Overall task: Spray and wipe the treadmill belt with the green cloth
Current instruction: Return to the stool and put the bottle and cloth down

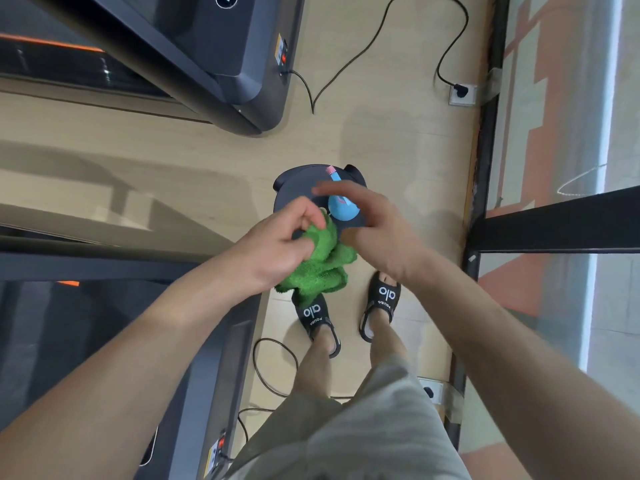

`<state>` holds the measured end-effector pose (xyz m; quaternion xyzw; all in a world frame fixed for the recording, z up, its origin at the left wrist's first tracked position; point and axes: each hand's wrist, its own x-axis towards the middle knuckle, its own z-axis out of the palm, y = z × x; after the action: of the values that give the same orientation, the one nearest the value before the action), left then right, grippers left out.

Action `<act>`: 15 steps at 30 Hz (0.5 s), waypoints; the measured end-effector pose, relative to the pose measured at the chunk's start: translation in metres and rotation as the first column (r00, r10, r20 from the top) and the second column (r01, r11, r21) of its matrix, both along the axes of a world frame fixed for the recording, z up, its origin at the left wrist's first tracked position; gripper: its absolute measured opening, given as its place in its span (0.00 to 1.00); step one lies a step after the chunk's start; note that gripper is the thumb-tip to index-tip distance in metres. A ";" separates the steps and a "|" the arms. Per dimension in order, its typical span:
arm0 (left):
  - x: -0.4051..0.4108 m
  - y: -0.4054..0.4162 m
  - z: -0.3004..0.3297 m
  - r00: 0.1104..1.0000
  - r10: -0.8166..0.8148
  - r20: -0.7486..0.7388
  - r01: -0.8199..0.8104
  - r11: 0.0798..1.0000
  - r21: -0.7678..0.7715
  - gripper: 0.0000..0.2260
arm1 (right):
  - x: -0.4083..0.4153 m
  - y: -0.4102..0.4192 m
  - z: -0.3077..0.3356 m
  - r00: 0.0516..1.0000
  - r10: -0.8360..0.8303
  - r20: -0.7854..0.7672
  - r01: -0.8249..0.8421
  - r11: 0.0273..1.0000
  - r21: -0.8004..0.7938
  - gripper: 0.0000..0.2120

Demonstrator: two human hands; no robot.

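Note:
My left hand point(280, 244) grips a bunched green cloth point(322, 268), which hangs down over the edge of a dark round stool point(294, 185). A blue spray bottle point(341, 206) with a pink trigger stands on that stool. My right hand point(367, 220) hovers over the bottle with its fingers spread and relaxed, holding nothing. The treadmill belt point(55, 341) is the dark surface at the lower left, beside my left forearm.
A second treadmill point(207, 46) stands at the upper left, its black cable point(381, 32) running across the wooden floor to a floor socket point(462, 93). Another cable point(273, 362) loops near my sandalled feet point(317, 318). A glass wall with a dark frame point(481, 168) borders the right.

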<state>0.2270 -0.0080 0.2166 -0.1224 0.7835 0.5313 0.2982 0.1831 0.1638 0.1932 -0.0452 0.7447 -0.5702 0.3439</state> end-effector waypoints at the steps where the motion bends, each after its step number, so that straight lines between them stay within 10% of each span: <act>1: -0.002 -0.002 0.002 0.999 -0.037 -0.008 0.037 0.999 -0.021 0.13 | -0.004 -0.003 0.005 0.992 0.123 -0.024 -0.123 0.992 0.011 0.33; 8: -0.003 -0.021 0.010 0.960 -0.264 -0.092 0.248 0.956 -0.155 0.10 | -0.024 -0.016 0.017 0.698 0.680 -0.224 -0.506 0.690 0.518 0.10; 15: 0.008 -0.043 0.001 0.864 -0.503 -0.016 0.432 0.757 -0.490 0.13 | -0.024 -0.011 0.024 0.628 0.700 -0.339 -0.378 0.655 0.654 0.12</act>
<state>0.2352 -0.0507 0.2180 0.0483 0.9135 0.2409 0.3241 0.1589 0.1526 0.2173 -0.3477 0.8835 -0.1666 0.2660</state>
